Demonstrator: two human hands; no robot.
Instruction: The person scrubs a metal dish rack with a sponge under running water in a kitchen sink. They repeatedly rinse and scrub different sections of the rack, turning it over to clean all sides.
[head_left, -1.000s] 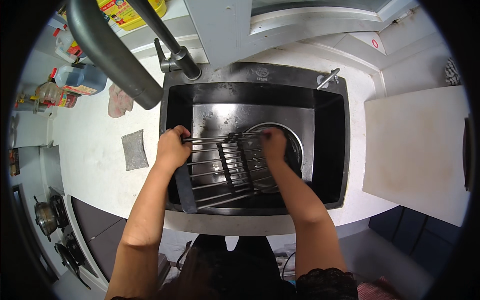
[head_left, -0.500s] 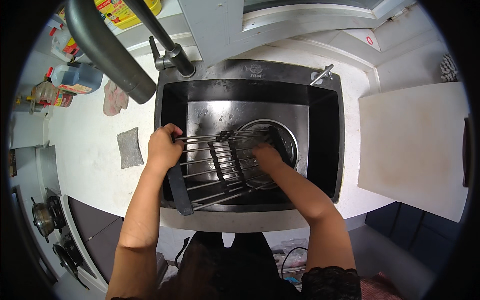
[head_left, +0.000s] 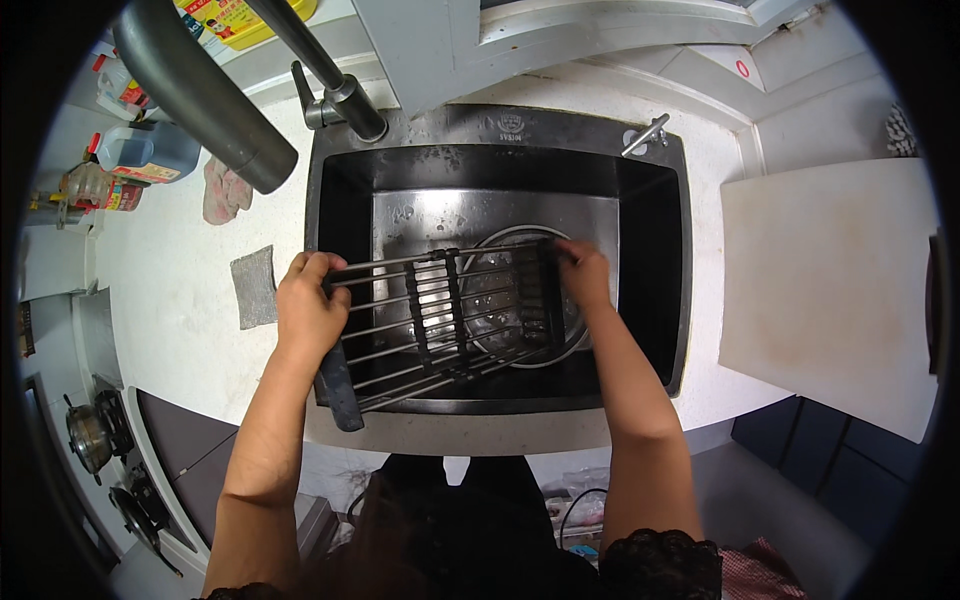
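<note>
Over the black sink (head_left: 660, 260), a metal-bar drain rack (head_left: 445, 315) spanned the basin, left hand (head_left: 310, 310) closed on its left end bar, right hand (head_left: 583, 272) pinching the right end; likely stiff, light, wet-slippery, best held by those end bars.

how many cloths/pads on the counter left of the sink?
2: a grey scouring pad beside the left hand, and a pink cloth farther back near the bottles. Others may be hidden.
</note>
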